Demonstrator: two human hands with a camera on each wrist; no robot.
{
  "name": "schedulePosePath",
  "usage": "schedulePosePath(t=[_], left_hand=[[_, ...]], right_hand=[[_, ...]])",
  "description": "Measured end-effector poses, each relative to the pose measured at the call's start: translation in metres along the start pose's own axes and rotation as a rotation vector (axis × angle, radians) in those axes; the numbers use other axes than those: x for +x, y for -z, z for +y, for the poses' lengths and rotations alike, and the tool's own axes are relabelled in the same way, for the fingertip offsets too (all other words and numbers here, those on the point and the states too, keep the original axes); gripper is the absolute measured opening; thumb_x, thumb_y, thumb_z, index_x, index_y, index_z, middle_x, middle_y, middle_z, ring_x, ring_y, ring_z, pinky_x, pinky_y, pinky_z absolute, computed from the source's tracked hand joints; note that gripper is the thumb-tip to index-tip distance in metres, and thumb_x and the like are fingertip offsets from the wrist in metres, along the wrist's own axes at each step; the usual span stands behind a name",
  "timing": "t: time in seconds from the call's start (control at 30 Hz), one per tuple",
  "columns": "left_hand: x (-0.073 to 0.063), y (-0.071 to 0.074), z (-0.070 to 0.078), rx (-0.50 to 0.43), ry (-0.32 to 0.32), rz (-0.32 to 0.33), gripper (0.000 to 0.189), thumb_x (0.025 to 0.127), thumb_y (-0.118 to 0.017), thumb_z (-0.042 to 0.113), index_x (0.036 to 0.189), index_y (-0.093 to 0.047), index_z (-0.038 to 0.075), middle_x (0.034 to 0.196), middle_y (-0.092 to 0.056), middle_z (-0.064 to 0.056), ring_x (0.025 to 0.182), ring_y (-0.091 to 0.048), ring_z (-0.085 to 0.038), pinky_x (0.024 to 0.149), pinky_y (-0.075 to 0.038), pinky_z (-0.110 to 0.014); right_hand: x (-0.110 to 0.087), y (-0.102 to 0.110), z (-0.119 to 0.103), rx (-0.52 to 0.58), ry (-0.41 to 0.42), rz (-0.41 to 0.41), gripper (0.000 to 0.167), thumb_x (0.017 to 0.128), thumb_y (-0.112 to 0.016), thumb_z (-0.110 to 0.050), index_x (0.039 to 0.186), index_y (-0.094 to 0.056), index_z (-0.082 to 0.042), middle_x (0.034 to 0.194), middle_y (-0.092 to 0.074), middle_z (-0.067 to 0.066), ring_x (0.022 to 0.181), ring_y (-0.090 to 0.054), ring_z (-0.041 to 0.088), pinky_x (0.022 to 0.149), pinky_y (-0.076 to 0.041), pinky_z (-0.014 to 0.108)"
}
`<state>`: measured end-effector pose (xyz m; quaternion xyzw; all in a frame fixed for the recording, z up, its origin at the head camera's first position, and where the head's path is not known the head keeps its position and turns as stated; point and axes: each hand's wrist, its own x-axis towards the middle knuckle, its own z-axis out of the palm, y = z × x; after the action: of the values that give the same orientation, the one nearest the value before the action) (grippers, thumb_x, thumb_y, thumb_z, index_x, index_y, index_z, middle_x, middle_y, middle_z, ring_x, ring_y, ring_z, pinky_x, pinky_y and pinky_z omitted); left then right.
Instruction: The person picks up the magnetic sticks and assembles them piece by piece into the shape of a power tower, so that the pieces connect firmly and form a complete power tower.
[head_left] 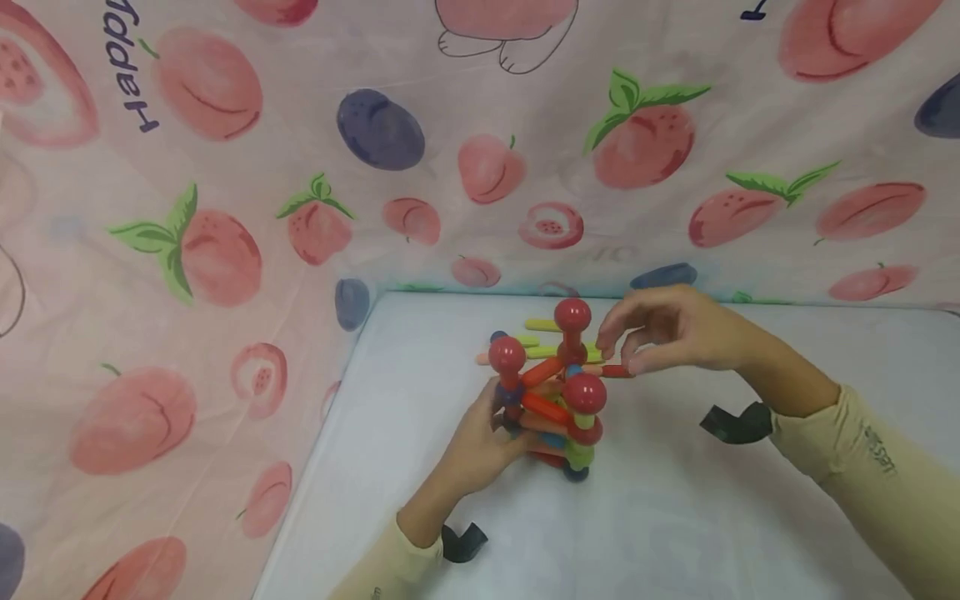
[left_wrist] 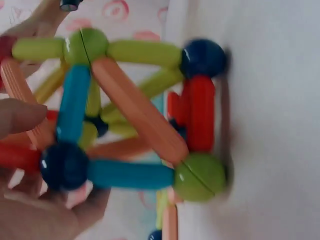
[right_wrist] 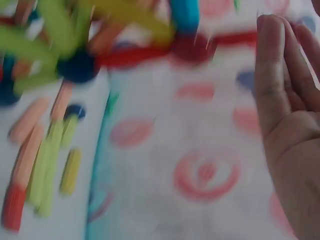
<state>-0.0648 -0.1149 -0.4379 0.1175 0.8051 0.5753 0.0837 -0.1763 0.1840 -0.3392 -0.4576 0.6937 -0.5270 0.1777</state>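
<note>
A tower of magnetic sticks and balls (head_left: 546, 408) stands on the white table, with three red balls on top. My left hand (head_left: 483, 446) grips its left side, the thumb (left_wrist: 22, 117) on one side of the sticks and the fingers (left_wrist: 45, 215) on the other. Green and dark blue balls form its lower corners in the left wrist view. Beside the rear red ball (head_left: 573, 315) hovers my right hand (head_left: 678, 329), fingers bent loosely with nothing visible between them. In the right wrist view its fingertips overlap the end of a red stick (right_wrist: 235, 38).
Loose sticks (right_wrist: 45, 170) in yellow-green, yellow, peach and red lie behind the tower, with a dark blue ball (right_wrist: 75, 111) among them. A fruit-print cloth (head_left: 420, 192) hangs behind and left of the table (head_left: 712, 517).
</note>
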Motion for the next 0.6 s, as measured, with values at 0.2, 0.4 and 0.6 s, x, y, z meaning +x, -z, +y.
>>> schedulePosePath(t=[0.2, 0.4, 0.6], left_hand=[[0.002, 0.014, -0.008, 0.002, -0.009, -0.032, 0.052, 0.095, -0.066, 0.015, 0.143, -0.049, 0.027, 0.144, -0.057, 0.006, 0.139, -0.052, -0.021, 0.109, -0.049, -0.052], [-0.007, 0.019, -0.008, 0.088, -0.005, -0.001, 0.051, 0.094, -0.066, 0.018, 0.141, -0.052, 0.029, 0.14, -0.059, 0.008, 0.135, -0.055, -0.019, 0.106, -0.052, -0.05], [-0.022, 0.032, -0.012, 0.067, -0.002, 0.076, 0.051, 0.091, -0.065, 0.011, 0.139, -0.054, 0.022, 0.138, -0.057, 0.001, 0.135, -0.054, -0.025, 0.107, -0.049, -0.057]], right_hand=[[0.01, 0.015, 0.067, -0.371, -0.383, 0.082, 0.021, 0.092, -0.076, -0.019, 0.113, -0.072, -0.018, 0.107, -0.073, -0.004, 0.099, -0.067, 0.014, 0.087, -0.06, 0.034], [0.013, 0.008, 0.121, -0.59, -0.503, -0.045, 0.015, 0.089, -0.077, -0.017, 0.104, -0.075, -0.014, 0.096, -0.073, -0.005, 0.09, -0.064, 0.017, 0.078, -0.058, 0.034], [0.014, -0.004, 0.142, -0.618, -0.543, -0.13, 0.022, 0.083, -0.085, -0.031, 0.098, -0.074, -0.02, 0.086, -0.067, -0.007, 0.079, -0.057, 0.014, 0.07, -0.051, 0.029]])
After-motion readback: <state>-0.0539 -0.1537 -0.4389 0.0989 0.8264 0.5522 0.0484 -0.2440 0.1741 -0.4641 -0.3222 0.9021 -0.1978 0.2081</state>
